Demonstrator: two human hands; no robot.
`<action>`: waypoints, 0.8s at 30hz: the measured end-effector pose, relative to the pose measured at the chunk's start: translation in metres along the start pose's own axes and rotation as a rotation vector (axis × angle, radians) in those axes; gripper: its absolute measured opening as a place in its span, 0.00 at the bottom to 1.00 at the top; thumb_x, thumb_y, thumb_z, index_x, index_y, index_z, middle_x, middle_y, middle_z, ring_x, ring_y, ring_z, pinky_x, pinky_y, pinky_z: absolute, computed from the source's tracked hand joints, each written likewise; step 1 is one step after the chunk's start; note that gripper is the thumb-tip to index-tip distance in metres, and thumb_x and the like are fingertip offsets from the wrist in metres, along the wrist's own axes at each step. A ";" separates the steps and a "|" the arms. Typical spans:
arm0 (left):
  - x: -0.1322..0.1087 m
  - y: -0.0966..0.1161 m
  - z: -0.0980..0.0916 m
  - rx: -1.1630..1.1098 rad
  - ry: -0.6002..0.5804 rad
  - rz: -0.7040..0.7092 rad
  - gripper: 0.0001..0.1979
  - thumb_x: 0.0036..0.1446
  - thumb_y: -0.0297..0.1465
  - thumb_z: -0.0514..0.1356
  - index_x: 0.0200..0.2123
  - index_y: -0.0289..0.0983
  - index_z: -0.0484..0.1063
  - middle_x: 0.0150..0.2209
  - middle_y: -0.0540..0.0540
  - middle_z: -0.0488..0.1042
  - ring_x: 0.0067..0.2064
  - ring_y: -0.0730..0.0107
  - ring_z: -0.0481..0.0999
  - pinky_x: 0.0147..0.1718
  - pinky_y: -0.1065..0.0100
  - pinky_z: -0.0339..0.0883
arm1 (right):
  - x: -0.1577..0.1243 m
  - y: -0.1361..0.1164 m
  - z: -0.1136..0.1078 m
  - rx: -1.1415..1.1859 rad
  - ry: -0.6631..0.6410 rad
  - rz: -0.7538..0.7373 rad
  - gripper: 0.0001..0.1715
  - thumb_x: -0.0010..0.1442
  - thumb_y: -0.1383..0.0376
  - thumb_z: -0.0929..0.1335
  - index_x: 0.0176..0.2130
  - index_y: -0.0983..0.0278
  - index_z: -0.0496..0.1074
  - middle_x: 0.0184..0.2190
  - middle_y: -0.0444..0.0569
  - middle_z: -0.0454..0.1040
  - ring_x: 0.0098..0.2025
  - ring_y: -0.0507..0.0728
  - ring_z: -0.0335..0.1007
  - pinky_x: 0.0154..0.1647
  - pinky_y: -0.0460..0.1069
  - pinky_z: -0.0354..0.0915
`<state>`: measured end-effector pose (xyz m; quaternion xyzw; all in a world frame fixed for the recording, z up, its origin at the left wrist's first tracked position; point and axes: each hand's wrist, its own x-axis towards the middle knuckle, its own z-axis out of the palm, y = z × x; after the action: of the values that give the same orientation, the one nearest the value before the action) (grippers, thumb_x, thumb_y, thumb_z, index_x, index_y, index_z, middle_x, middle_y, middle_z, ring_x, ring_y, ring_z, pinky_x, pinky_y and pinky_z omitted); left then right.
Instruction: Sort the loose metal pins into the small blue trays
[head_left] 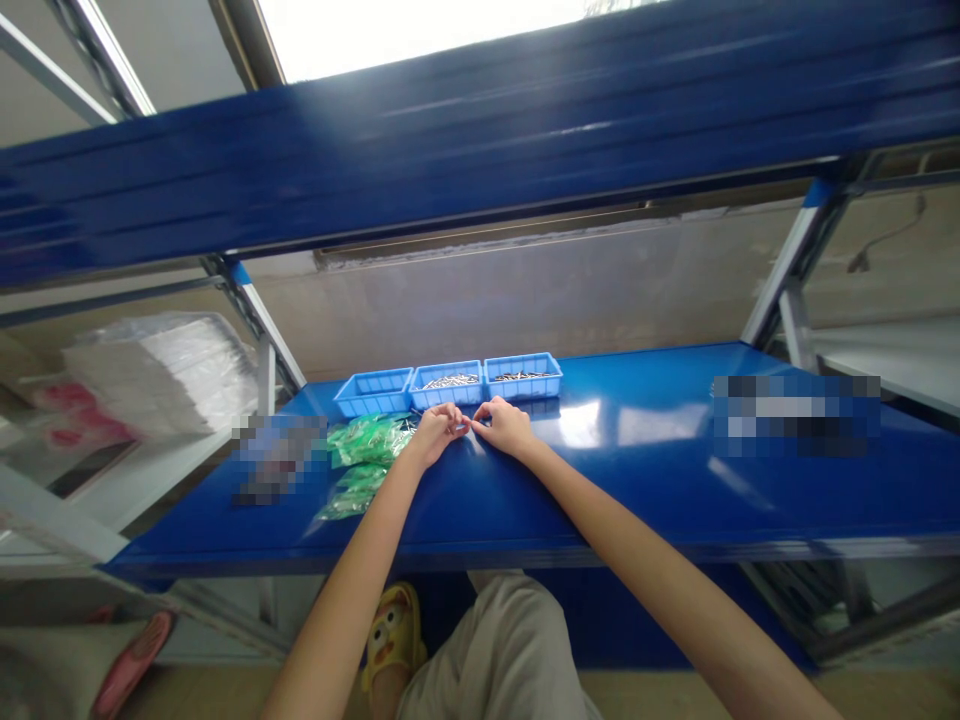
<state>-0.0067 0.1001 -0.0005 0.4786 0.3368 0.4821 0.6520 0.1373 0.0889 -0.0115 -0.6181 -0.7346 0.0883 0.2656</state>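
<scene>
Above the middle of a glossy blue work surface (637, 500), the person's left hand (441, 432) and right hand (505, 427) come together, fingertips nearly touching. The fingers of both are bent inward; whether either hand pinches a small piece cannot be told at this size. Just behind the hands, three light-blue trays stand side by side near the rear edge: a left tray (375, 405), a middle tray (451, 396) holding pale metallic pieces (454, 381) and a right tray (526, 387) holding darker, mixed pieces (523, 376). Green plastic packets (364, 452) lie beside the left hand and forearm, spreading toward the front edge but ending short of it. Both forearms cross that edge from below, well apart there and converging inward. Rightward of the right hand, a wide stretch of surface with bright reflections extends toward a pixelated patch (795, 415). Overhead, a blue beam (480, 150) spans the view, well above the hands.
</scene>
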 end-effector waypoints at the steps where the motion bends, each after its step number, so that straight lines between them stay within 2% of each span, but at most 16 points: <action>1: 0.000 0.000 0.000 0.010 0.006 -0.002 0.09 0.31 0.16 0.52 0.13 0.34 0.56 0.17 0.53 0.62 0.27 0.75 0.68 0.26 0.74 0.63 | 0.000 0.000 0.000 0.000 0.000 0.002 0.16 0.53 0.52 0.63 0.33 0.58 0.73 0.34 0.46 0.68 0.33 0.53 0.67 0.30 0.46 0.56; 5: 0.001 -0.001 -0.001 0.078 0.059 0.003 0.07 0.30 0.17 0.52 0.13 0.34 0.58 0.18 0.52 0.62 0.27 0.75 0.68 0.17 0.80 0.53 | 0.000 0.000 0.000 -0.004 0.003 0.001 0.14 0.53 0.54 0.63 0.33 0.58 0.73 0.35 0.45 0.68 0.33 0.53 0.67 0.30 0.46 0.56; 9: 0.001 0.000 -0.001 0.103 0.059 0.032 0.06 0.29 0.18 0.51 0.13 0.34 0.58 0.18 0.52 0.63 0.26 0.76 0.66 0.17 0.79 0.53 | 0.000 0.000 0.000 0.000 -0.006 -0.004 0.12 0.53 0.55 0.64 0.33 0.58 0.73 0.35 0.45 0.69 0.34 0.54 0.67 0.31 0.46 0.56; 11: -0.001 0.000 0.001 0.122 0.008 0.022 0.06 0.29 0.18 0.51 0.14 0.34 0.59 0.18 0.51 0.64 0.23 0.78 0.64 0.16 0.79 0.50 | 0.000 0.001 -0.001 0.007 -0.004 -0.024 0.13 0.53 0.55 0.64 0.33 0.58 0.73 0.35 0.45 0.69 0.34 0.54 0.67 0.30 0.45 0.56; 16: -0.006 0.003 0.007 0.213 -0.185 -0.120 0.07 0.30 0.19 0.52 0.17 0.33 0.65 0.19 0.50 0.66 0.20 0.81 0.60 0.15 0.78 0.44 | 0.000 0.001 -0.001 0.037 0.032 -0.035 0.15 0.54 0.53 0.63 0.34 0.59 0.72 0.36 0.45 0.69 0.34 0.53 0.67 0.30 0.45 0.56; 24: -0.004 0.005 0.005 0.201 -0.060 -0.036 0.02 0.35 0.25 0.55 0.18 0.33 0.66 0.18 0.50 0.64 0.20 0.80 0.60 0.15 0.78 0.46 | 0.001 0.001 -0.001 0.112 0.101 -0.020 0.11 0.53 0.57 0.65 0.30 0.61 0.72 0.33 0.44 0.70 0.31 0.51 0.67 0.28 0.44 0.56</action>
<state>-0.0050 0.0956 0.0054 0.5497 0.3720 0.4196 0.6192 0.1388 0.0899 -0.0104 -0.5987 -0.7202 0.0952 0.3372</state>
